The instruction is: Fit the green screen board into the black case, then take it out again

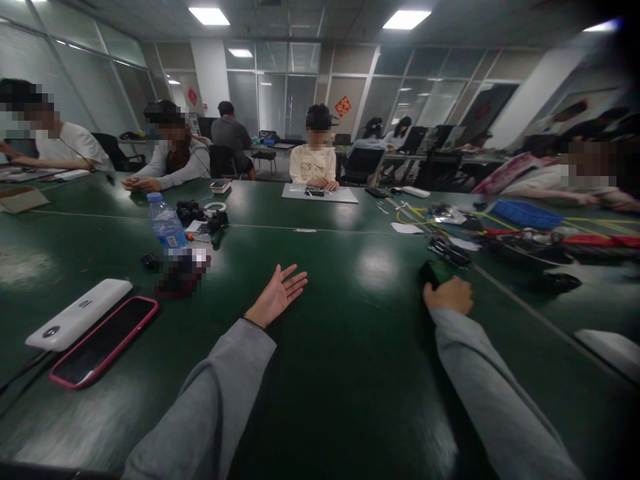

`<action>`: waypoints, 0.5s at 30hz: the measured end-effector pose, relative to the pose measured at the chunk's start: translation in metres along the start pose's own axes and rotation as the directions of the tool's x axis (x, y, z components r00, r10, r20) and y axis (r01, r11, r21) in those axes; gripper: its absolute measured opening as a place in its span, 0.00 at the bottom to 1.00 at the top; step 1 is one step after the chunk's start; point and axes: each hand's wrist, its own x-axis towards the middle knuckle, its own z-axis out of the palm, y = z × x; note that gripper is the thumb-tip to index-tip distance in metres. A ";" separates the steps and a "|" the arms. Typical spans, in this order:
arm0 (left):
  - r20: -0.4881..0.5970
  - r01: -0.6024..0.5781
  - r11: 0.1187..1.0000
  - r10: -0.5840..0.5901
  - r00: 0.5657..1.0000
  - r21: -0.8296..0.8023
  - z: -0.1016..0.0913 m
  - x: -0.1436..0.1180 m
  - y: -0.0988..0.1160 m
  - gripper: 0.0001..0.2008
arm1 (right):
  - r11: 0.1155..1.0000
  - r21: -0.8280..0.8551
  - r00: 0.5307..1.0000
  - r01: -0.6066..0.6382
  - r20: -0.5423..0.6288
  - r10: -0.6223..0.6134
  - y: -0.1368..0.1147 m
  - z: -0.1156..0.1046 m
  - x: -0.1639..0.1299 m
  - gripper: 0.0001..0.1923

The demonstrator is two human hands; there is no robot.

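Bottle (167, 227): one
Wearer's hands: two, left hand (277, 295) and right hand (453, 295), both right of the bottle
Dark box (440, 271): one, well right of the bottle
Pink-edged phone (105, 342): one, nearer the wearer than the bottle
Power bank (83, 315): one beside that phone, left of the bottle
White ring (216, 207): one, just right of the bottle
Carton (23, 199): one, left of the bottle
Blue tray (527, 213): one, far right of the bottle
Ceiling lights (209, 16): four, beyond the bottle
Other people (313, 163): at least seven, beyond the bottle; right edge too blurred
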 end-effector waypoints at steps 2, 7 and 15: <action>-0.036 -0.011 1.000 0.011 0.999 0.003 -0.002 0.002 0.000 0.26 | 0.995 0.028 0.994 0.100 0.044 -0.101 -0.044 0.009 -0.024 0.26; -0.185 -0.054 0.999 0.054 0.981 0.002 -0.012 0.010 0.001 0.23 | 0.697 0.369 0.728 0.615 0.072 -0.681 -0.144 0.002 -0.120 0.29; -0.262 -0.128 0.991 0.133 0.956 0.035 -0.017 0.015 0.004 0.20 | 0.525 0.572 0.658 0.630 -0.034 -0.752 -0.175 -0.031 -0.186 0.27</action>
